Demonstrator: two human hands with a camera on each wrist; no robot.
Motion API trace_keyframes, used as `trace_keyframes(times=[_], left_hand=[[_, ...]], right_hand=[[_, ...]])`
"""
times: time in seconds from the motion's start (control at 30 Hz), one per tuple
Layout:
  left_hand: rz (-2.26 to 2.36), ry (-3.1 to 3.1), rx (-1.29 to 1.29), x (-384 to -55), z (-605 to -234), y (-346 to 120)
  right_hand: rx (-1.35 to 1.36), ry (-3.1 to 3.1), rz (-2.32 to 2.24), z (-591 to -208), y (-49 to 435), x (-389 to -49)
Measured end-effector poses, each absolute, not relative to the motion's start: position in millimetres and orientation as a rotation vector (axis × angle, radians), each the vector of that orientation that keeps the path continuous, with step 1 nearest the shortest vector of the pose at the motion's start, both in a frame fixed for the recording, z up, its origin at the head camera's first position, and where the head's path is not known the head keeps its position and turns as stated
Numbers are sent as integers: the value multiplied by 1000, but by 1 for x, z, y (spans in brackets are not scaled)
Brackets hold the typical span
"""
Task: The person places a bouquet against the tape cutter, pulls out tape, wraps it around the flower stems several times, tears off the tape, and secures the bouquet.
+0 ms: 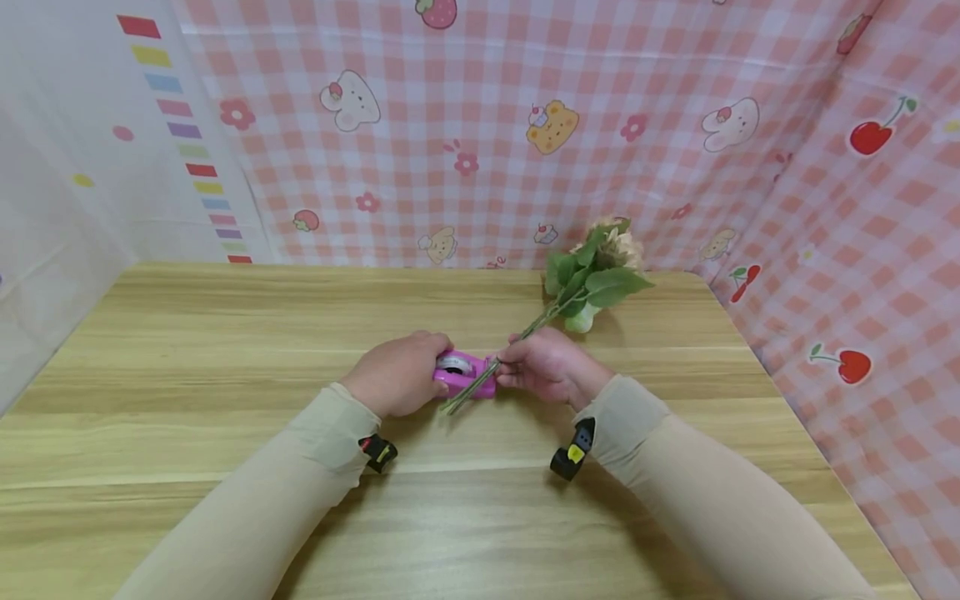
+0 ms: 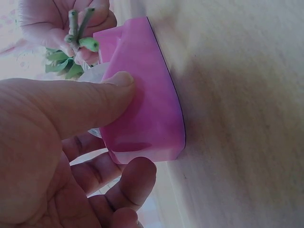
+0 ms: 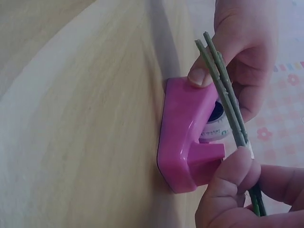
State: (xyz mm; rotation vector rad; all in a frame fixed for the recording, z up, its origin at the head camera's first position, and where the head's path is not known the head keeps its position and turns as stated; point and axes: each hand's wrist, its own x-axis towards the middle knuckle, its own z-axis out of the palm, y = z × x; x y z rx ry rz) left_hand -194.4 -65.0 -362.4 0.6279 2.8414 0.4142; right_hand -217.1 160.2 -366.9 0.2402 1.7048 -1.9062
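My left hand [image 1: 401, 375] grips a pink tape dispenser [image 2: 142, 104] by its rear end, thumb on one side and fingers on the other. A roll of tape [image 1: 453, 364] sits in the dispenser. The fingers of my right hand [image 1: 551, 367] pinch a bundle of green flower stems [image 3: 228, 99] close beside the dispenser's front end. The cut stem ends point toward me and cross over the dispenser in the head view. Leaves [image 1: 611, 287] and pale blossoms [image 1: 626, 248] spread from the far end of the bundle, toward the back right.
Both hands work over a wood-grain table [image 1: 225, 450]. A pink checked cloth [image 1: 480, 108] with cartoon prints hangs behind the table's back edge and along the right side. White cloth [image 1: 67, 150] hangs at the left. Each wrist wears a small black camera [image 1: 573, 450].
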Motion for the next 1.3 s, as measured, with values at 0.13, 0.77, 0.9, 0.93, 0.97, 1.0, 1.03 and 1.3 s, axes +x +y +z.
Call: trace_keyframes(times=[0.13, 0.77, 0.9, 0.93, 0.97, 1.0, 1.03, 1.3], left_hand=[[420, 2845, 628, -194, -363, -65], [410, 2859, 654, -193, -361, -65], [414, 2855, 640, -193, -361, -65], [413, 2855, 638, -193, -361, -65], [411, 2855, 637, -193, -361, -65], [409, 2855, 637, -193, -361, -65], [406, 2854, 637, -193, -360, -64], [396, 2849, 629, -193, -360, -63]], right_hand=[[234, 1647, -1930, -368, 161, -218], [259, 1665, -1991, -364, 160, -214], [254, 1651, -1995, -363, 159, -214], [253, 1647, -1997, -363, 159, -214], [251, 1643, -1998, -363, 160, -214], [249, 1641, -1998, -363, 160, -214], [246, 1639, -1997, -363, 160, -214], [253, 1598, -1977, -360, 162, -215]])
